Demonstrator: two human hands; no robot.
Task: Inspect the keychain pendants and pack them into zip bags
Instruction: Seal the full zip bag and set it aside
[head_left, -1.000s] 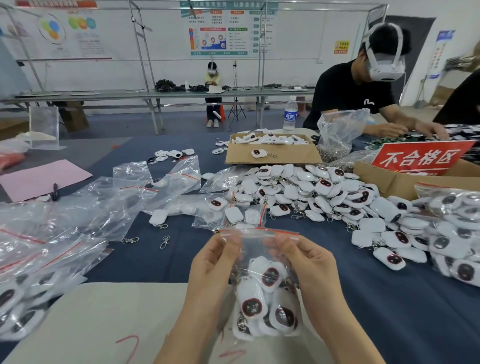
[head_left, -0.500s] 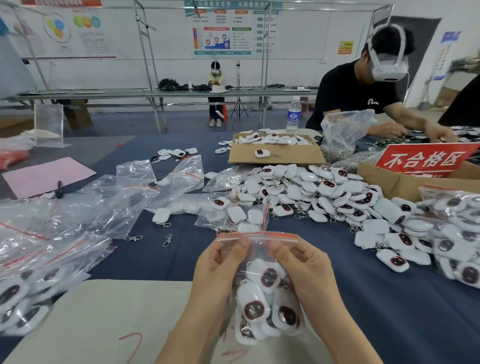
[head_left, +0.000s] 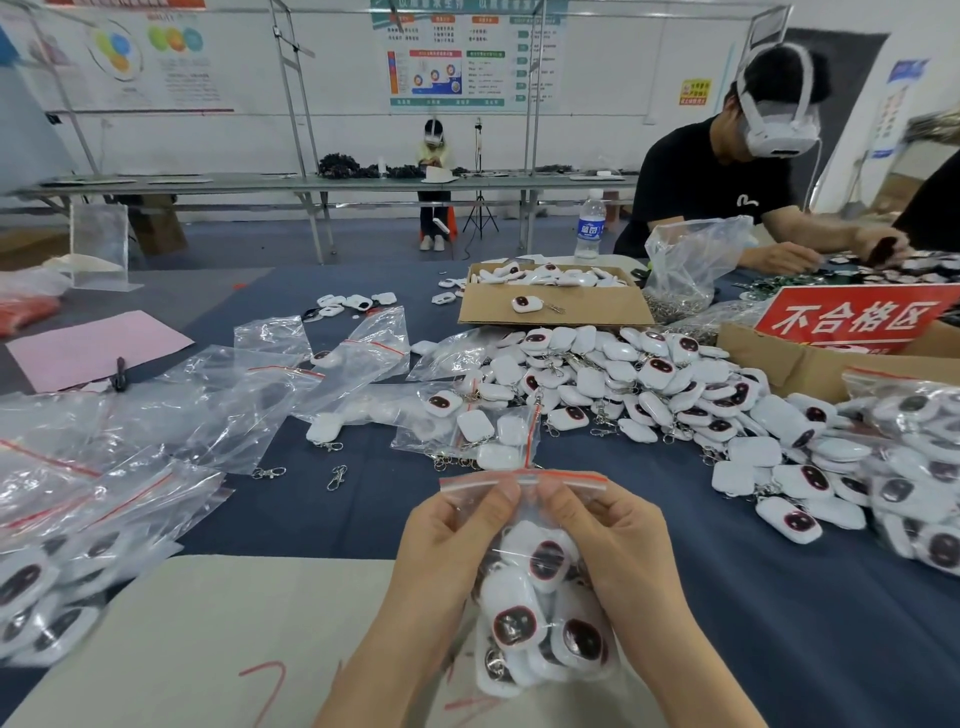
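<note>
Our left hand (head_left: 441, 540) and right hand (head_left: 618, 540) both pinch the red-striped seal of one zip bag (head_left: 576, 478), thumbs almost meeting at its middle. The bag hangs between our palms over the pale mat (head_left: 208, 623) at the near edge, and three dark-faced keychain pendants (head_left: 514, 623) can be counted through the plastic, with more white ones behind them. Beyond, on the blue cloth (head_left: 779, 623), we see two loose metal clasps (head_left: 336, 477), a heap of loose pendants (head_left: 649, 384) too many to count, and two cardboard boxes (head_left: 550, 312); the right-hand box (head_left: 789, 364) carries a red sign (head_left: 857, 318) reading 不合格区, while the blue label on the far water bottle (head_left: 590, 228) is too small to read.
</note>
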